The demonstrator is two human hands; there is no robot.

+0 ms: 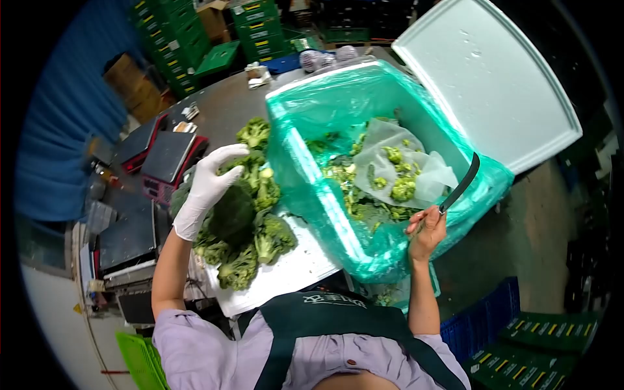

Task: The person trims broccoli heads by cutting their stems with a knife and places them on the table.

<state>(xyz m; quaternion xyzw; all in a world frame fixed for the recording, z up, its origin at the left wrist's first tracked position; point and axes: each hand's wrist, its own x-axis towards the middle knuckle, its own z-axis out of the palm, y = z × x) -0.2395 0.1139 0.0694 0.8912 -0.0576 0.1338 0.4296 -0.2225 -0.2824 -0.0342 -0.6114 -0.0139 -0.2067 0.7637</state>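
Observation:
My left hand (218, 179), in a white glove, is raised over a pile of broccoli (233, 218), fingers curved and apart, with nothing seen between them. Several broccoli pieces lie under and beside it on a white board (292, 266). My bare right hand (427, 233) is wrapped round the handle of a knife (463, 185) with a dark curved blade pointing up and right. That hand is over the near right edge of a box lined with green plastic (312, 188). Inside the box are broccoli scraps (380, 211) and a translucent sheet (377, 146) with small florets on it.
A large white lid (494, 78) leans behind the box at the right. Scales (170, 156) stand on the table at the left. Green crates (175, 39) are stacked at the back, with more crates (539, 344) at the lower right.

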